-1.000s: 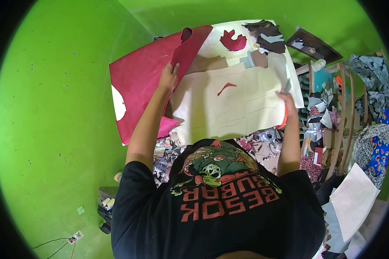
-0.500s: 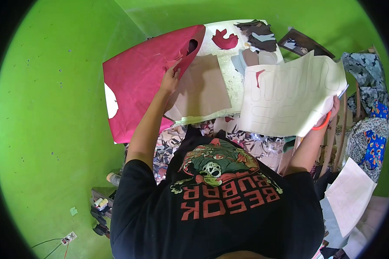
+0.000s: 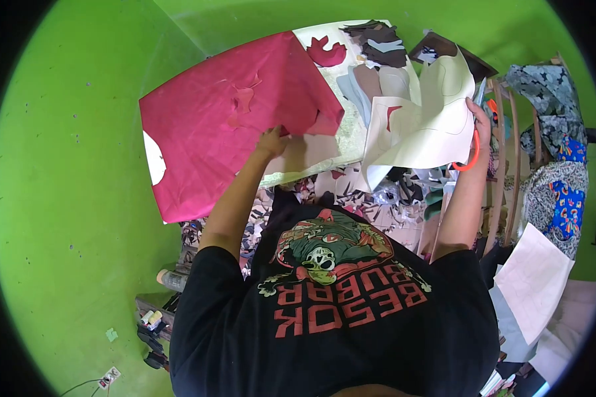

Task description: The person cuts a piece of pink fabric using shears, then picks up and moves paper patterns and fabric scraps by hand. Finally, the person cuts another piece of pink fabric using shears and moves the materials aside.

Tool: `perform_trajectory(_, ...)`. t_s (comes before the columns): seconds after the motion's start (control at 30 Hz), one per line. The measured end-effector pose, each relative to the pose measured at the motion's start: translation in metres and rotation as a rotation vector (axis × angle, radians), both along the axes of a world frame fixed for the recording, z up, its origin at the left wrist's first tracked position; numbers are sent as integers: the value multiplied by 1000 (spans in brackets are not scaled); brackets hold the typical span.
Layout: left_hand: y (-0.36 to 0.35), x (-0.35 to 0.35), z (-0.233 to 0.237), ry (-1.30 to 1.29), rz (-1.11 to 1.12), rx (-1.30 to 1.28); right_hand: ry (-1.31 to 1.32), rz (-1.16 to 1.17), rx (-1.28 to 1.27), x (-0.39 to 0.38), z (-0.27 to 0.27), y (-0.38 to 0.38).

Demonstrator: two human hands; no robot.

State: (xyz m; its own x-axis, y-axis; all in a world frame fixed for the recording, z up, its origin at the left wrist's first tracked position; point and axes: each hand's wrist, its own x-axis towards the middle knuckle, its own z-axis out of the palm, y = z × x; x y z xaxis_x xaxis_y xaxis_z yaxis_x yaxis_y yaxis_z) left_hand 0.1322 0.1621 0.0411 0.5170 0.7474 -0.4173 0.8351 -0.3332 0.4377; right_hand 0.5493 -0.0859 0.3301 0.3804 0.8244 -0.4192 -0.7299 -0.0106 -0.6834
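A large crimson sheet (image 3: 225, 126) lies spread flat over the left part of the work table (image 3: 347, 139). My left hand (image 3: 273, 141) rests on its near edge, above a tan sheet (image 3: 304, 153) that peeks out beneath. My right hand (image 3: 478, 119) is raised at the right. It grips orange-handled scissors (image 3: 471, 151) together with a cream pattern sheet (image 3: 417, 129) marked with traced outlines and a red cut-out slot. That sheet hangs bent in the air above the table's right side.
Dark and grey cut pieces (image 3: 377, 43) and a red scrap (image 3: 324, 49) lie at the table's far end. Offcuts (image 3: 377, 198) litter the floor near my body. Wooden racks with patterned fabric (image 3: 549, 145) stand at the right. White sheets (image 3: 533, 281) lean at lower right.
The crimson sheet went from folded up to spread flat under my left hand. My right hand lifted the cream sheet off the table and swung it to the right and upward.
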Motion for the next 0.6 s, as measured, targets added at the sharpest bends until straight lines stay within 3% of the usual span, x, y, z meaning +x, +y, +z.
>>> perform_trajectory(0.03,-15,5,9,-5,-7,-4,-46,-29,-26,7,-2,-6)
perform_trajectory(0.1,-50,18,35,-28,-38,257,-41,-8,2,11,3,-19)
perform_trajectory(0.17,-68,35,6,-148,-162,99,-25,-17,68,10,6,-32)
perform_trajectory(0.23,-89,58,-12,-152,-295,-361,-10,-43,64,5,9,-40)
perform_trajectory(0.3,-122,81,-1,-209,-223,-809,1,-71,63,3,12,-47)
perform_trajectory(0.33,-140,93,-7,-139,-115,-844,36,-36,107,4,11,-50)
perform_trajectory(0.4,-166,111,10,-168,-15,-844,61,-19,146,4,8,-54)
perform_trajectory(0.43,-172,118,-9,-169,-33,-853,80,-21,183,2,7,-56)
perform_trajectory(0.47,-182,126,-45,-274,-75,-591,98,-20,218,2,7,-57)
perform_trajectory(0.5,-187,134,-46,-377,-111,-326,116,5,260,4,7,-60)
perform_trajectory(0.6,-196,156,-31,-264,15,-312,93,-32,222,7,6,-69)
